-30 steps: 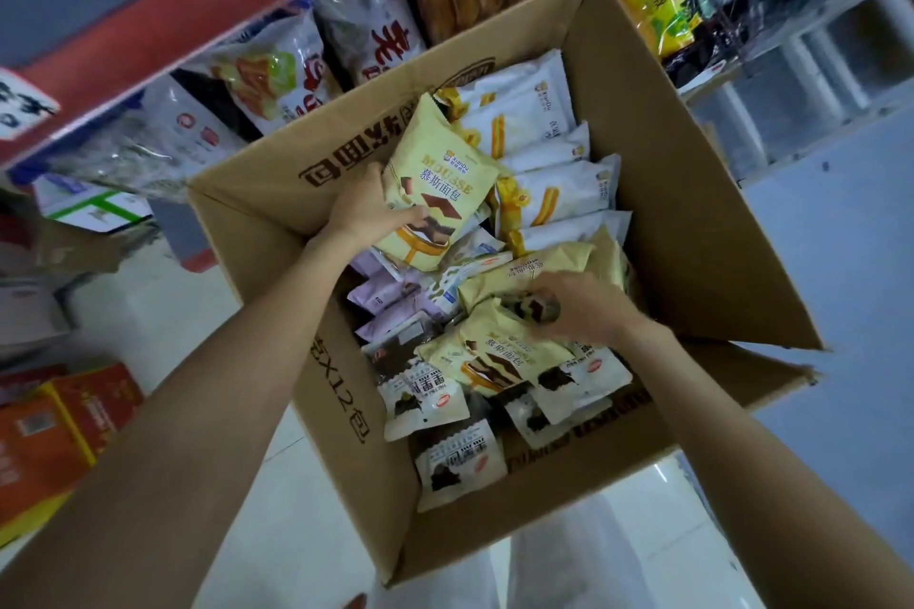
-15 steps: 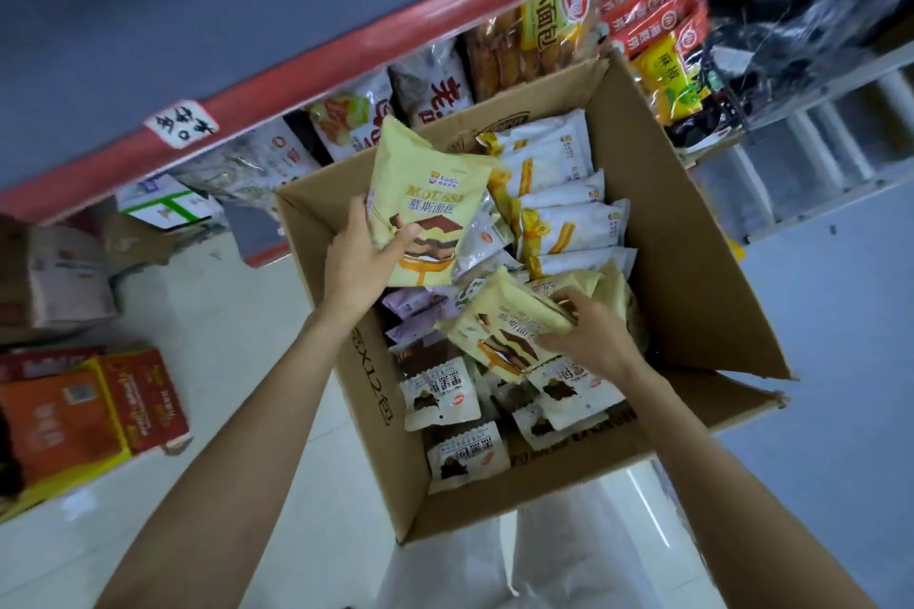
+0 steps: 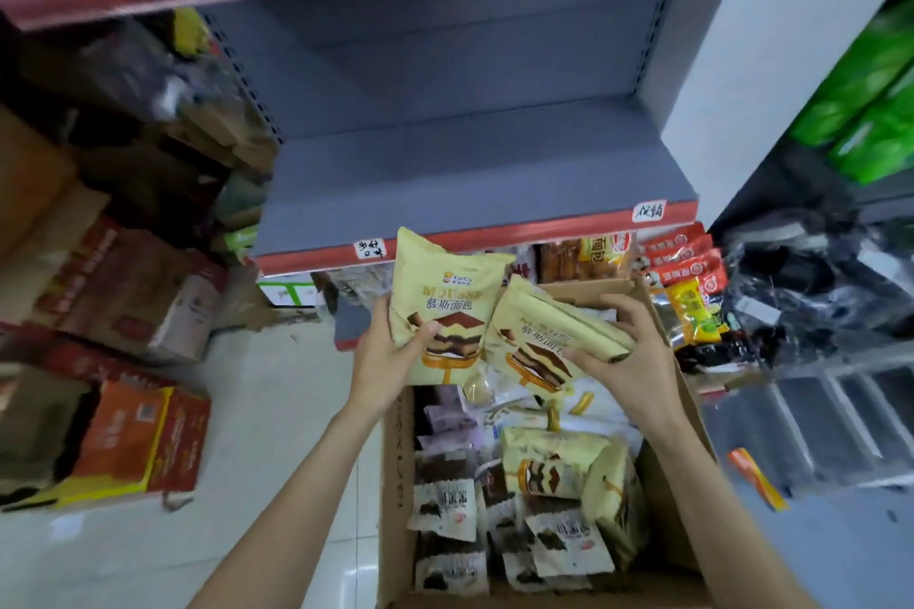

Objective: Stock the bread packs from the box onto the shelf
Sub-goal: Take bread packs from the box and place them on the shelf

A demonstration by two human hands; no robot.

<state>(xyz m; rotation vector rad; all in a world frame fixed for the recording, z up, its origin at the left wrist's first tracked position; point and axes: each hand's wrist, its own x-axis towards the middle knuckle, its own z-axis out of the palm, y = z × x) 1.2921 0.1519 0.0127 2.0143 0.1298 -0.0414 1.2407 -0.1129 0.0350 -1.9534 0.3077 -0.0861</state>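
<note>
Now we had a pack in each hand, both lifted clear above the box (image 3: 665, 415). Our left hand (image 3: 383, 363) gripped a yellow mousse bread pack (image 3: 447, 307) upright, thumb across the printed front near its lower edge, the remaining fingers hidden behind it. That grip kept the label facing us and the top edge pointing up toward the shelf (image 3: 470, 193), which looked like the way it should stand once placed.

Our right hand (image 3: 625, 356) held a second yellow pack (image 3: 554, 336), this one tilted, its top leaning in against the first. The fingers (image 3: 618, 307) curled over its upper edge and the thumb pressed from below, so it was pinched rather than cradled. We judged the tilt came simply from grabbing it as it lay.

The two packs touched just beyond our fingertips, between the hands. Farther past the fingers, the grey shelf with its red front lip stood bare, well apart from both packs. Below our wrists, the box held more yellow packs and small white wrapped cakes (image 3: 445, 509) in a loose heap.

So we read this as the carry, with placing not yet begun; the right pack would want straightening first.
</note>
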